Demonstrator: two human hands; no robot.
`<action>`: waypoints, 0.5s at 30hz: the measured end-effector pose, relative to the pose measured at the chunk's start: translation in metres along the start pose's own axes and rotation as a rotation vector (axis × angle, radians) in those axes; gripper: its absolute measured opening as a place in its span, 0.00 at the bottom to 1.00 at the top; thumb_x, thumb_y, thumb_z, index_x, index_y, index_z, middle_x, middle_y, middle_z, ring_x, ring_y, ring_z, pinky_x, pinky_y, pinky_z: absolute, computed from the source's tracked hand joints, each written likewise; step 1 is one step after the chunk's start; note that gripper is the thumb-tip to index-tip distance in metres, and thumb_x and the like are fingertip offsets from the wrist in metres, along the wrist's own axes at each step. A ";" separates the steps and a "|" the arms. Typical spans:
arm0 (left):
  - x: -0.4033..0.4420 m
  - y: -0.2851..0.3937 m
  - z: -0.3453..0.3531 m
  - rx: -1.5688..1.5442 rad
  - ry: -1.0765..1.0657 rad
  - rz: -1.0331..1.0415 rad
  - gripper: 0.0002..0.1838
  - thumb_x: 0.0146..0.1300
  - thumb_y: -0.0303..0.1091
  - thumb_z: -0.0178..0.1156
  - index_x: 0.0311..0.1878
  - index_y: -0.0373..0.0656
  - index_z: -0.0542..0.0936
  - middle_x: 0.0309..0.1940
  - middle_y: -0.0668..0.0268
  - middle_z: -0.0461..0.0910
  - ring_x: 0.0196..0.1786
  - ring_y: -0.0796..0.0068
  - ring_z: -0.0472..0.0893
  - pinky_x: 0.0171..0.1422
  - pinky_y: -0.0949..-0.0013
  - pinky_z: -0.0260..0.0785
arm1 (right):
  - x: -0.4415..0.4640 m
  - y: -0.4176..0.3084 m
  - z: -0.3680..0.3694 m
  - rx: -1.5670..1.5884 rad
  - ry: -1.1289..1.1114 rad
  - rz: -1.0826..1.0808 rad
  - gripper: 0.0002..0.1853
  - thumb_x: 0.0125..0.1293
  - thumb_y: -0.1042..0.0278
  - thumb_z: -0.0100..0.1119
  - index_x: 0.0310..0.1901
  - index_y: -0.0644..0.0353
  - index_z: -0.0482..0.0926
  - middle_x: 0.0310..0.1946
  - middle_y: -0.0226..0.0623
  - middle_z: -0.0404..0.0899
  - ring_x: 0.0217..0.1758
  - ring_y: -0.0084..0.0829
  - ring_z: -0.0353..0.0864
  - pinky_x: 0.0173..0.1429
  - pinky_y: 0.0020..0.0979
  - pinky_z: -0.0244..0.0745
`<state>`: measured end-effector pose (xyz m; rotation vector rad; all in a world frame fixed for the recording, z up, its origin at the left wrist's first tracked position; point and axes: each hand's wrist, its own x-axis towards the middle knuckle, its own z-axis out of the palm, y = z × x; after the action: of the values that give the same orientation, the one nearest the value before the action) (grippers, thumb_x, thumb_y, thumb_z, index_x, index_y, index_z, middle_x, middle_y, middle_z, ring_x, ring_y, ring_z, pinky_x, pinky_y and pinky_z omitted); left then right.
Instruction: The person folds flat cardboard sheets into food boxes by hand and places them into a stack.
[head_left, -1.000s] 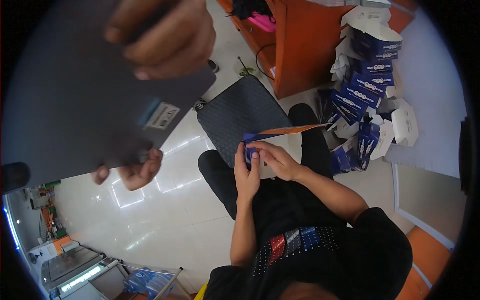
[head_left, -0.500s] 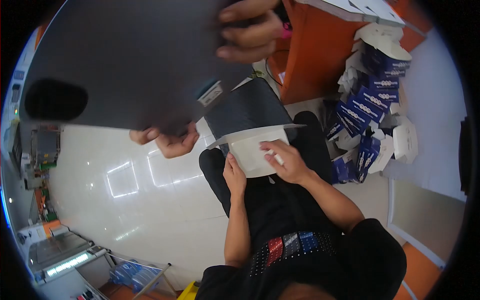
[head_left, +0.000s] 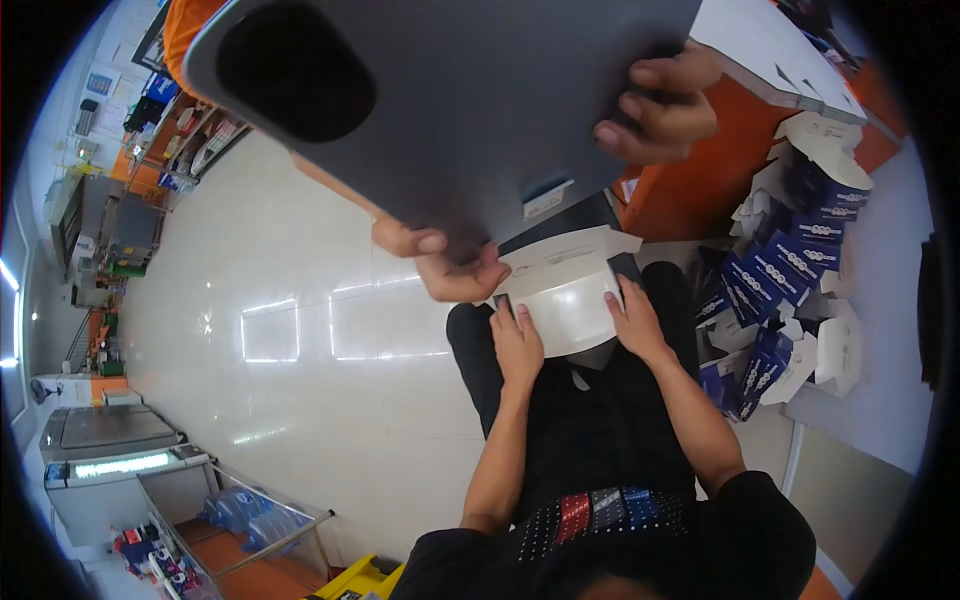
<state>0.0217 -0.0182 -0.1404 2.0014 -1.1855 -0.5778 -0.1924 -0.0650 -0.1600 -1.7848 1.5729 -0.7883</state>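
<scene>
Across my lap lies a carton (head_left: pixel 566 312), its white side facing up and a wide flap with small print rising at its far end. My left hand (head_left: pixel 518 348) grips the carton's left edge, with the thumb and fingers lying along it. On the opposite edge, my right hand (head_left: pixel 637 320) holds the carton with its thumb on top. Close to the camera, another person's hands (head_left: pixel 665 105) hold a large grey device (head_left: pixel 450 110) with a dark oval patch and a small label. It hides part of the far view.
Several dark blue and white cartons (head_left: pixel 785 270) are heaped to my right, beside an orange cabinet (head_left: pixel 700 185) with a white top. A dark covered surface (head_left: pixel 570 220) is beyond my knees. Shiny tiled floor (head_left: pixel 350 390) and a metal-framed rack (head_left: pixel 270 545) lie to the left.
My right hand has gone from the inside of the carton to its right edge. The carton's flap now shows its printed face. The view has shifted, and the grey device appears farther right.
</scene>
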 end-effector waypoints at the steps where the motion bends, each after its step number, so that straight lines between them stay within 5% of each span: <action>1: 0.006 0.009 -0.005 -0.024 0.010 0.032 0.28 0.80 0.46 0.46 0.70 0.30 0.68 0.59 0.39 0.73 0.63 0.36 0.74 0.66 0.47 0.68 | 0.005 -0.011 -0.004 -0.027 -0.012 0.017 0.25 0.79 0.56 0.50 0.64 0.70 0.71 0.58 0.59 0.77 0.64 0.58 0.74 0.68 0.49 0.69; 7: 0.043 0.000 0.009 0.099 -0.034 0.034 0.24 0.82 0.45 0.41 0.58 0.31 0.75 0.51 0.41 0.76 0.56 0.37 0.76 0.62 0.46 0.68 | 0.045 -0.038 -0.006 -0.137 -0.039 0.122 0.24 0.81 0.50 0.43 0.53 0.66 0.76 0.50 0.59 0.80 0.54 0.61 0.80 0.57 0.55 0.74; 15: 0.047 -0.025 0.020 -0.043 0.066 0.160 0.24 0.83 0.44 0.40 0.55 0.33 0.78 0.47 0.43 0.78 0.54 0.38 0.77 0.59 0.46 0.69 | 0.052 -0.015 0.007 -0.056 -0.043 0.119 0.25 0.80 0.49 0.43 0.48 0.67 0.79 0.50 0.56 0.81 0.54 0.59 0.80 0.59 0.53 0.73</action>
<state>0.0442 -0.0594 -0.1737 1.8555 -1.2685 -0.4497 -0.1723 -0.1151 -0.1513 -1.7175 1.6708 -0.6517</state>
